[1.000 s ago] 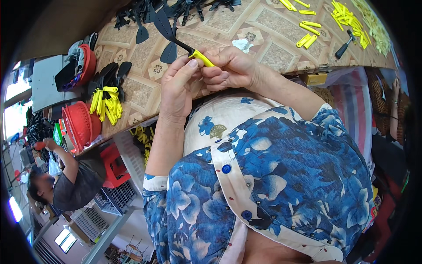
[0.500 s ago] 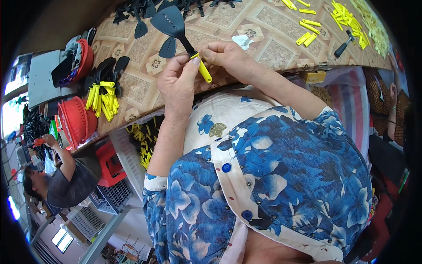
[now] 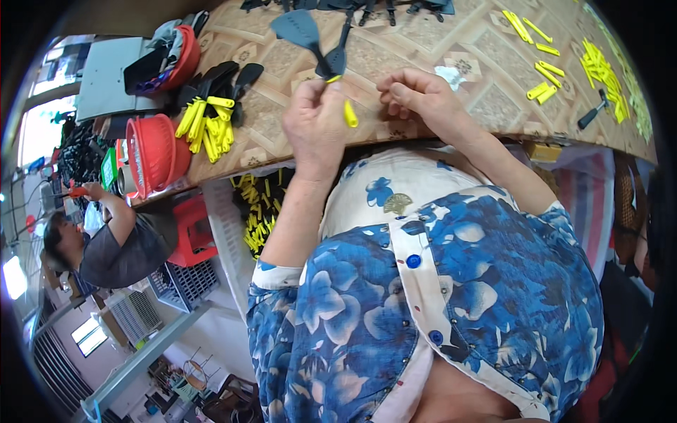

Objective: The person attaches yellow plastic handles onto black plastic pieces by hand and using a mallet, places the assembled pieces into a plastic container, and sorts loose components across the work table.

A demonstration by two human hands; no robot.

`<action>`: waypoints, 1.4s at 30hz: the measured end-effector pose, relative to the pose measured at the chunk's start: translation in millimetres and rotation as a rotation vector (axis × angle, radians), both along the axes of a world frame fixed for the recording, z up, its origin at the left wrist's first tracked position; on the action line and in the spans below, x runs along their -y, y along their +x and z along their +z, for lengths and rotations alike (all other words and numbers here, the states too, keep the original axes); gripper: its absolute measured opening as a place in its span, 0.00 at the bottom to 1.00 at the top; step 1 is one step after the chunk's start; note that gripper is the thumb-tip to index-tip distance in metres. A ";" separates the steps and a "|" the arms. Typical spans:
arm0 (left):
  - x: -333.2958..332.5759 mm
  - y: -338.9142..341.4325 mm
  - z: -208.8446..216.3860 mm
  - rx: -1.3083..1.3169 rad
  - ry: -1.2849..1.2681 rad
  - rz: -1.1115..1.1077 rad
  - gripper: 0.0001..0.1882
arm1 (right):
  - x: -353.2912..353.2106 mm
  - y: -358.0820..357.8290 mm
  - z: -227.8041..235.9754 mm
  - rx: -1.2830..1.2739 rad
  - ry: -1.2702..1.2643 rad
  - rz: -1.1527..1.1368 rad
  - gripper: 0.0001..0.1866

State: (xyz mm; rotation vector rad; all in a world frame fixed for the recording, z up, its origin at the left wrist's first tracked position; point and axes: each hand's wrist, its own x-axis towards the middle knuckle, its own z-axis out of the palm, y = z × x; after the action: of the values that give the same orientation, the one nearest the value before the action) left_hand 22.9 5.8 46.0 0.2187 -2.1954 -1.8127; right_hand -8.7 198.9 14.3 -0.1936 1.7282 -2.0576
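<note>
My left hand point(image 3: 315, 125) is closed around the yellow handle of a black slotted spatula point(image 3: 296, 29), whose blade points away over the table. The handle's yellow end sticks out past my thumb. Just to the right, my right hand point(image 3: 422, 97) hovers apart from the spatula, its fingers loosely bent and no object visible in them. Beyond the left hand another dark spatula point(image 3: 333, 62) lies on the patterned table point(image 3: 395, 42). Several yellow handles point(image 3: 544, 79) lie farther right, beside a heap of loose ones point(image 3: 599, 70).
A small black-handled hammer point(image 3: 591, 113) lies at the right. Yellow-handled spatulas point(image 3: 204, 127) are piled at the left, near a red basket point(image 3: 159, 158). Black spatula parts line the far side. Below the table edge stands a container of yellow-handled pieces point(image 3: 257, 211). A co-worker point(image 3: 123, 247) is at far left.
My right hand has let go of the spatula's handle area and drawn off to the right. My left hand keeps its hold. The whole view has shifted, moving the scene rightward.
</note>
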 end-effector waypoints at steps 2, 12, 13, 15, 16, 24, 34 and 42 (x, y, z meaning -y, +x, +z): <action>34.7 -9.3 4.1 0.041 -0.379 0.117 0.10 | -4.5 -5.5 -4.1 0.002 -0.036 -0.012 0.11; 178.1 -16.9 32.2 0.250 -1.533 0.532 0.17 | -1.0 -16.5 -15.0 0.083 -0.138 -0.016 0.08; 183.1 -18.0 28.5 0.237 -1.531 0.522 0.17 | -1.3 -17.8 -16.4 0.062 -0.115 0.023 0.08; 179.6 -25.4 25.3 0.170 -1.588 0.583 0.17 | -3.4 -17.9 -12.6 0.035 -0.079 0.060 0.08; 170.2 -29.9 25.3 0.152 -1.583 0.568 0.17 | -4.5 -18.2 -12.1 0.031 -0.075 0.038 0.08; 22.9 -86.1 -11.9 -0.294 -1.402 -0.024 0.16 | 2.2 -13.5 -18.5 -0.005 -0.064 0.037 0.07; -16.7 -90.0 -18.6 -0.188 -1.467 -0.126 0.10 | -31.7 -12.8 8.3 -0.115 -0.023 -0.065 0.05; -38.1 -50.8 -17.9 -0.471 -1.407 -0.233 0.04 | -158.6 -90.7 6.5 -0.882 0.963 -0.713 0.10</action>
State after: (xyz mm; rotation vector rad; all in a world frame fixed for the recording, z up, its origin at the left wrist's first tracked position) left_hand -27.9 43.9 28.0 -0.6830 -2.5479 -0.0113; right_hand -99.4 357.5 20.8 -0.1981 3.5292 -1.2468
